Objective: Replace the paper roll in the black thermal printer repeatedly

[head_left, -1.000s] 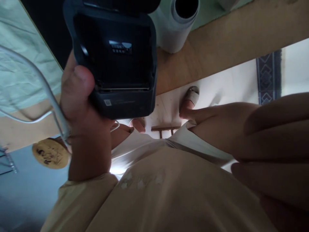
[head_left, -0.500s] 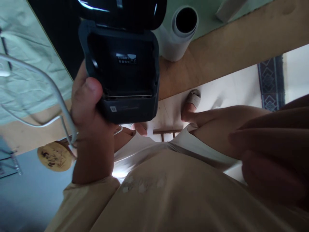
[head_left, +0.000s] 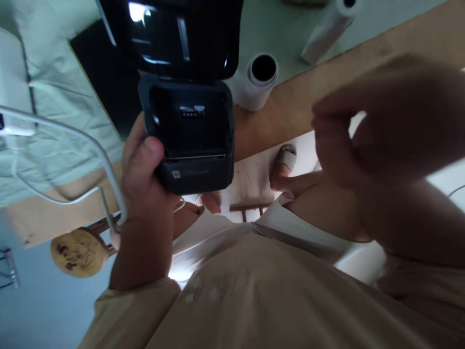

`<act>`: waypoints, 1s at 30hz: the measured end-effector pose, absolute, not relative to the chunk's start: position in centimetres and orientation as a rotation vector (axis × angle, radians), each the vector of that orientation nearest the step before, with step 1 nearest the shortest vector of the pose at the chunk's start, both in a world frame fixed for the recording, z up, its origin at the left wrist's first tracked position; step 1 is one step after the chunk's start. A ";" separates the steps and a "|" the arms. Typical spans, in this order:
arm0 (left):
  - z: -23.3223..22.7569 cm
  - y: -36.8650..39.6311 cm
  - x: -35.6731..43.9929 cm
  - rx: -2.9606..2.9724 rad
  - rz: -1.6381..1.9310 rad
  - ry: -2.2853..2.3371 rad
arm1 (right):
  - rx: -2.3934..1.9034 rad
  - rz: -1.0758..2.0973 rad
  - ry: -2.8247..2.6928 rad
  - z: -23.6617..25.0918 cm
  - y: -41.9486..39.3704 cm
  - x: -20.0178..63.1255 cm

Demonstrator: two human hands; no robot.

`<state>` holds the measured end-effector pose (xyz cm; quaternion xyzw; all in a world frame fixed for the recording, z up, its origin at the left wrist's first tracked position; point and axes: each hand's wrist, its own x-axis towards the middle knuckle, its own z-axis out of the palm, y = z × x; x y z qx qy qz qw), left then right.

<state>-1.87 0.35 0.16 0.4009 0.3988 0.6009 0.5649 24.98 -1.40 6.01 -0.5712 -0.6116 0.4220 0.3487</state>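
Note:
My left hand [head_left: 145,169] grips the side of a black label printer [head_left: 196,179], thumb over its left edge. The printer's glossy lid [head_left: 185,39] stands open, and inside the dark bay a small printed sticker [head_left: 193,112] shows. No roll can be seen in the bay. To the right of the printer, blurred and dark, my right hand [head_left: 385,121] is raised above my leg. Its thumb and finger meet in a ring, and whatever is between the tips, if anything, cannot be made out. Beside the printer stands a white roll [head_left: 252,94] with a dark hollow core.
A second white roll [head_left: 325,36] lies farther back on the green-covered table, which has a wooden edge [head_left: 276,109]. A flat black panel [head_left: 105,72] lies at left. A grey cable [head_left: 87,138] loops near my left wrist. A round wooden stool [head_left: 78,252] stands below.
My right hand has risen from the lower right towards the table edge, its fingers now curled together. The printer sits slightly lower in view, still in my left hand; more of the lid shows.

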 end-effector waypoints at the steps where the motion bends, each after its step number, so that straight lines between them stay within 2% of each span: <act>1: 0.2 0.3 -1.9 0.953 1.428 0.914 | -1.488 0.837 -1.702 5.7 -0.5 24.7; 3: 0.3 0.3 -1.9 0.949 1.430 0.879 | -1.444 0.446 -1.904 5.3 0.9 24.5; 4: 0.4 0.3 -1.9 0.942 1.427 0.874 | -1.420 0.398 -1.971 5.1 1.4 24.4; 12: 0.2 0.3 -2.2 0.933 1.406 0.880 | -1.514 0.668 -2.075 3.9 4.2 21.9; 19: 0.3 0.0 -2.4 0.883 1.381 0.884 | -1.543 0.632 -1.967 3.3 4.2 21.5; 23: 0.4 0.0 -2.3 0.848 1.385 0.846 | -1.454 0.838 -1.700 4.3 2.4 21.8; 28: 0.3 0.1 -2.3 0.884 1.392 0.861 | -1.334 1.367 -1.259 4.0 1.3 22.1; 30: 0.2 0.2 -2.4 0.884 1.413 0.865 | -1.281 1.475 -1.181 3.5 1.4 22.4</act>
